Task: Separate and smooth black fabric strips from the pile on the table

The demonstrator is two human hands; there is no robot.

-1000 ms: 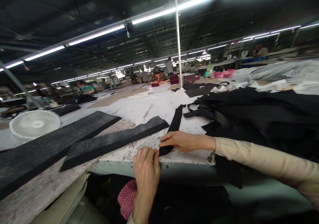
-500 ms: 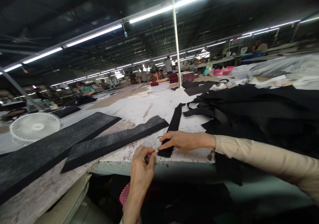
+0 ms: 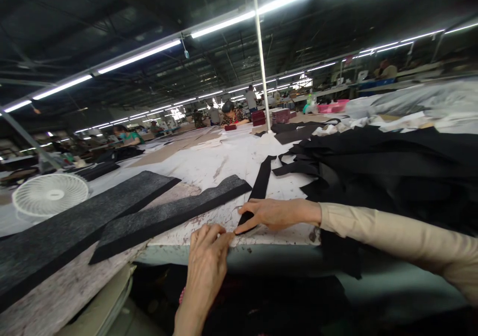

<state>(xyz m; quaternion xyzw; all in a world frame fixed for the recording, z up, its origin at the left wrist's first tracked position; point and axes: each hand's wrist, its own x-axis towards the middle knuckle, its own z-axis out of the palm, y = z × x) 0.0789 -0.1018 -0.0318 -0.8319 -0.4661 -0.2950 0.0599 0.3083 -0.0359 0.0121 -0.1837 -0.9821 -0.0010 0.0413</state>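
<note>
A narrow black fabric strip (image 3: 261, 179) lies on the stained white table (image 3: 224, 164), running away from me. My right hand (image 3: 274, 212) rests flat on the strip's near end, fingers stretched out and pressing it down at the table's front edge. My left hand (image 3: 207, 251) comes up from below the edge, its fingertips pinched together right at the strip's near tip, touching my right forefinger. What the left fingers pinch is too small to make out.
Two long dark grey felt pieces (image 3: 168, 211) lie to the left. A white fan (image 3: 50, 195) stands at far left. A heap of black fabric (image 3: 381, 167) fills the right. A white pole (image 3: 261, 62) rises mid-table. Other people (image 3: 231, 113) work at the far end.
My left hand has dropped lower and shifted left, turning from a fist over the strip's end to a pinch at its tip. The right hand has stayed pressing on the strip.
</note>
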